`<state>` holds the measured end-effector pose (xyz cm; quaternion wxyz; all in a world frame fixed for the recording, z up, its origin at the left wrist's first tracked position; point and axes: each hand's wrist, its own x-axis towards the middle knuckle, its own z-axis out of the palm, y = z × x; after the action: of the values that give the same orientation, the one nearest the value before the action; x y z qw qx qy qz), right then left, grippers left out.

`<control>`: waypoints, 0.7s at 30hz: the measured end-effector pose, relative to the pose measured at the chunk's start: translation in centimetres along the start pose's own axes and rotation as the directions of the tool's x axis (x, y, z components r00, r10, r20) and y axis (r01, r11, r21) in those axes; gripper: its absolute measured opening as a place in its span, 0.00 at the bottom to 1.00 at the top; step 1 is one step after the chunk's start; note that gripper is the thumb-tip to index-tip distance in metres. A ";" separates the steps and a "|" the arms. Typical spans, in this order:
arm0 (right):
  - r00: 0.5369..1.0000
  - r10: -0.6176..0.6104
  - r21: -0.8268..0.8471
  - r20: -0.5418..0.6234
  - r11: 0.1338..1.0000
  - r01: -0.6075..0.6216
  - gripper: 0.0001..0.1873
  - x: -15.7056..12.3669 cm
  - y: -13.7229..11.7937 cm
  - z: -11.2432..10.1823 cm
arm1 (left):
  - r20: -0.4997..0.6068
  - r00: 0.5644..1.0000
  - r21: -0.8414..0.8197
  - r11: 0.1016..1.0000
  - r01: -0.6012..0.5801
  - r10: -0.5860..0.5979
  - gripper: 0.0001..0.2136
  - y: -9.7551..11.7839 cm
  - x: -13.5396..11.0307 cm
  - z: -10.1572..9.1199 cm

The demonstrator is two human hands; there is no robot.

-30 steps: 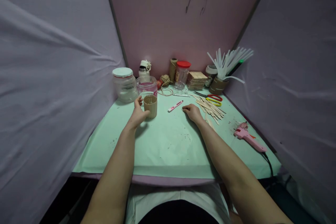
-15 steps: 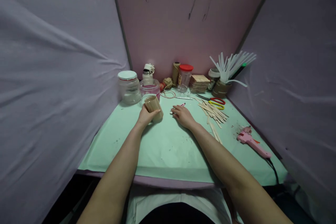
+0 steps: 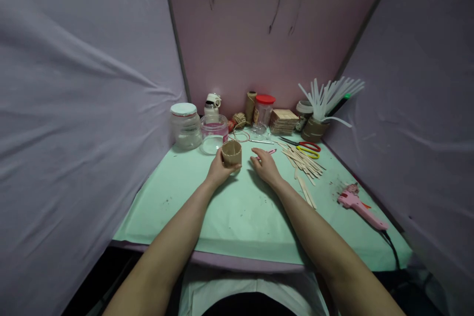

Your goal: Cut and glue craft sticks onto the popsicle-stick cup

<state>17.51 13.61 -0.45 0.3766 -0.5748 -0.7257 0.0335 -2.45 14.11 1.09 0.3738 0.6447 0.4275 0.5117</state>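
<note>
My left hand is closed round a brown cylindrical cup, its fingers behind and its thumb low on the near side. The cup's open top tilts towards me, and its wall looks lined with flat wooden strips. To the right, my right hand hovers just over the table with fingers apart and nothing visible in them. Partly hidden by that hand, a slim pink and white pen-like tool lies on the green cloth.
Wooden craft sticks and scissors lie to the right, beyond them a pink glue gun with its cord. Along the back stand a lidded jar, a clear tub, a red-lidded jar, wooden squares and white sticks in a pot.
My left hand has brought the cup rightward and turned its opening towards me. My right hand has lifted off the pen-like tool, fingers spreading. The camera view has tilted slightly up.
</note>
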 end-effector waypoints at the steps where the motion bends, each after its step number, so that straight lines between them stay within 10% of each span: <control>1: 1.000 0.000 0.039 -0.025 0.999 0.001 0.19 0.0 -0.4 0.0 | 0.008 1.000 0.042 0.999 -0.013 0.013 0.36 0.0 0.0 0.3; 12: 0.991 -0.015 0.134 -0.135 0.990 0.033 0.19 5.9 -4.9 -2.2 | 0.100 0.995 0.194 0.980 -0.050 0.031 0.36 -0.9 0.8 -0.1; 21: 0.947 -0.160 -0.144 0.278 0.968 0.206 0.14 14.6 -12.5 -0.2 | 0.076 0.997 0.187 0.982 -0.005 -0.010 0.36 -1.9 1.2 -1.0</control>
<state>6.64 21.89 13.13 0.2272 -0.5254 -0.8199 0.0123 -3.57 15.92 -0.03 0.3282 0.6955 0.4600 0.4437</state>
